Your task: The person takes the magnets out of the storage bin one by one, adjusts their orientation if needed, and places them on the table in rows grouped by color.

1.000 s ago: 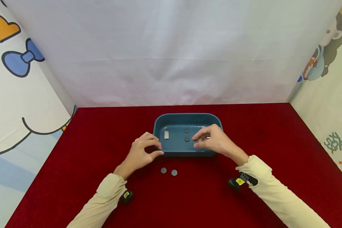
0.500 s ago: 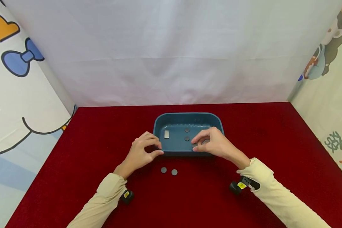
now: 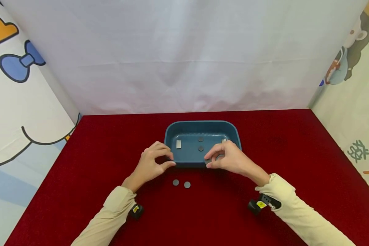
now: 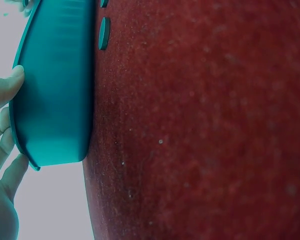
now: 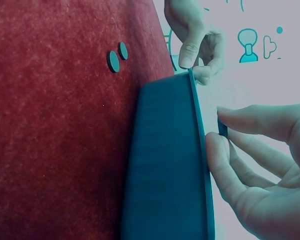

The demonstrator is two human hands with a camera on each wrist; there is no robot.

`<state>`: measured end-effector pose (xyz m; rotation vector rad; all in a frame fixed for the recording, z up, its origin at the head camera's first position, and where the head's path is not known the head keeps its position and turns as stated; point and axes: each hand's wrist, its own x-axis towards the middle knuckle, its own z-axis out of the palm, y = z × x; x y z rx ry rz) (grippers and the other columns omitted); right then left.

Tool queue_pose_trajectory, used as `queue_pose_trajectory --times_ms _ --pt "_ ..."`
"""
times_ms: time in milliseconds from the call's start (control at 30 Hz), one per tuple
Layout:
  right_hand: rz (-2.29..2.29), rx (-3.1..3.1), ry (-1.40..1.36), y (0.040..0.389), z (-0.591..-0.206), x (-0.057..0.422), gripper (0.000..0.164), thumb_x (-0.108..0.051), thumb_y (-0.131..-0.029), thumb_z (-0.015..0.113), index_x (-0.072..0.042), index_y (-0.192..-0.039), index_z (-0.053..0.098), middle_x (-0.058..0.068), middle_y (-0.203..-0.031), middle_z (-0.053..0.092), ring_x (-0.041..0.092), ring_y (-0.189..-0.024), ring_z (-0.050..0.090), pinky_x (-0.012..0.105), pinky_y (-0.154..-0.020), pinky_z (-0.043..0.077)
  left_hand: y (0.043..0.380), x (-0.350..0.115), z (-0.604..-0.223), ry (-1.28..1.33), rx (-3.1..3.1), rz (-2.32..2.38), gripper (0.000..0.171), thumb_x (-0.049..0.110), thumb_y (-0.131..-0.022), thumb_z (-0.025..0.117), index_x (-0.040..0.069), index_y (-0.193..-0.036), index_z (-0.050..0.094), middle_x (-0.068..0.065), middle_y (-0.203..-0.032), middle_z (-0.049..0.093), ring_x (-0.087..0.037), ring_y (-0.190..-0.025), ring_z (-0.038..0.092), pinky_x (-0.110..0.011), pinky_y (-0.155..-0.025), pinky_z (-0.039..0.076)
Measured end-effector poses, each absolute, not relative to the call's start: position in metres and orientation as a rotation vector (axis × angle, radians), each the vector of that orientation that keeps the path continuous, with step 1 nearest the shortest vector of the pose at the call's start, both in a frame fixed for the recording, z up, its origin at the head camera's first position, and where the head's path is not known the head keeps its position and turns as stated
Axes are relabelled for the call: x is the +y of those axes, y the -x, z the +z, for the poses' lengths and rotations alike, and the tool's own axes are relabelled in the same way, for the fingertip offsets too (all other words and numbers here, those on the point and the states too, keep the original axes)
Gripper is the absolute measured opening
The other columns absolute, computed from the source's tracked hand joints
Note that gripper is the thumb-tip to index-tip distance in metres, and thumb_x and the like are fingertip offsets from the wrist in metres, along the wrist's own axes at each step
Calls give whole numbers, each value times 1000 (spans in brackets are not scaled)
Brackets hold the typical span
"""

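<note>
A blue plastic tray (image 3: 189, 155) stands on the red cloth. My left hand (image 3: 153, 162) pinches its front left corner, and the left wrist view shows the thumb (image 4: 7, 89) and fingers at the rim. Over the tray's front rim, my right hand (image 3: 229, 156) pinches a small grey disc (image 5: 222, 127) between thumb and fingertips. Two more grey discs (image 3: 200, 139) lie on the tray floor, near a pale rectangular piece (image 3: 178, 144) at the left. A second pale piece (image 3: 223, 140) is partly hidden behind my right hand.
In front of the tray, two grey discs (image 3: 175, 182) lie on the red cloth (image 3: 184, 215). A white curtain (image 3: 184, 68) hangs behind the table, and printed cloths flank both sides.
My right hand has come slightly left and nearer the tray's front rim, its fingertips drawing together on the disc. More of the right-hand pale piece shows. The left hand keeps its hold.
</note>
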<state>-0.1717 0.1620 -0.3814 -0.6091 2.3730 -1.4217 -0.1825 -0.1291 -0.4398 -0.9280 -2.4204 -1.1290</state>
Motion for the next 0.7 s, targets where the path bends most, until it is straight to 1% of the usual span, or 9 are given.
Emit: queue_pose_trajectory --times_ms 200,433,700 --pt "-1422 2355 637 169 -384 162 18 -8 -79 75 -2 -95 72 5 -83 64 22 -72 58 33 -65 50 181 -129 -439 920 -2441 -1142 13 15 -73 82 15 -80 70 7 -91 62 -11 -91 53 -34 -78 48" --pt "-1435 2331 666 165 -385 160 15 -8 -79 75 -5 -94 73 6 -85 63 21 -70 60 32 -65 51 181 -129 -439 926 -2427 -1139 14 14 -73 82 13 -79 70 6 -91 62 -11 -91 53 -34 -77 49" --pt "-1443 2312 663 163 -387 159 16 -8 -78 76 -4 -93 73 7 -84 63 22 -70 61 31 -65 52 181 -129 -438 931 -2427 -1135 13 15 -73 82 14 -79 70 6 -92 62 -12 -92 53 -35 -77 49"
